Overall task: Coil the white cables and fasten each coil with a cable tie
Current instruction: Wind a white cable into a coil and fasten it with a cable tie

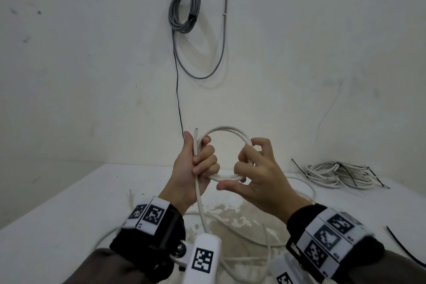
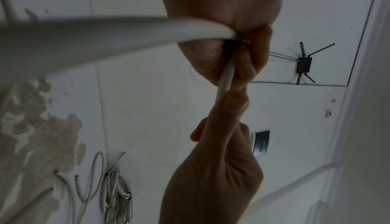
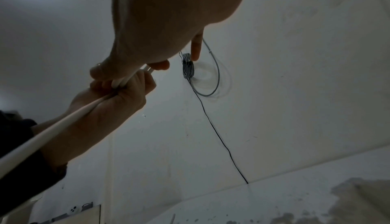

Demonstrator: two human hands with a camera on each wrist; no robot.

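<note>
Two turns of white cable [image 1: 227, 130] held as a small loop above the counter [image 1: 69, 203].

Left hand [image 1: 196, 168] is clamped round the loop's left side and the stub end, while the right hand [image 1: 255, 173] curls its fingers through the right side, seemingly guiding the next turn, though its exact grip is partly hidden. The loose tail [image 1: 201, 210] runs down to the slack on the counter. Tied coils [image 1: 338, 174] lie to the right, a spare cable tie [image 1: 403, 246] nearer. If either hand eases, the stiff cable could spring open; a snagged tail would distort the loop.
</note>
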